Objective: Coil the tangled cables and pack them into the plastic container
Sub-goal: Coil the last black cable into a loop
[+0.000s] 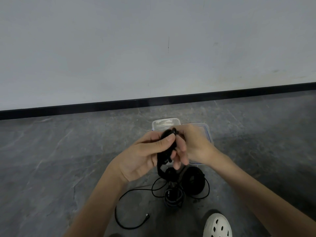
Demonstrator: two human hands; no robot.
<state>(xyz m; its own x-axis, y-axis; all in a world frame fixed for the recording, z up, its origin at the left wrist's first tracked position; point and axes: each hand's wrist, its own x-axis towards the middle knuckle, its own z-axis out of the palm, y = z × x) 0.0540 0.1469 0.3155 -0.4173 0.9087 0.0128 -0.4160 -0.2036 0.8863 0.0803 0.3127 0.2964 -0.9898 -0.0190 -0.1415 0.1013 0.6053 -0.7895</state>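
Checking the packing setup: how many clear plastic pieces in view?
2: clear tub beyond the left hand; blue-edged piece to its right, partly behind the right hand. Others may be hidden.

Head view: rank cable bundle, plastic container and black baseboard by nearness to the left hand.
1. Cable bundle, gripped in the left hand.
2. Plastic container, on the floor just beyond it.
3. Black baseboard, far back along the wall.

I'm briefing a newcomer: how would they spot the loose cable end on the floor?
On the grey floor, look left of the white shoe. A thin black cable curves there, and its plug lies free, unlike the bundle gripped by the left hand and right hand.
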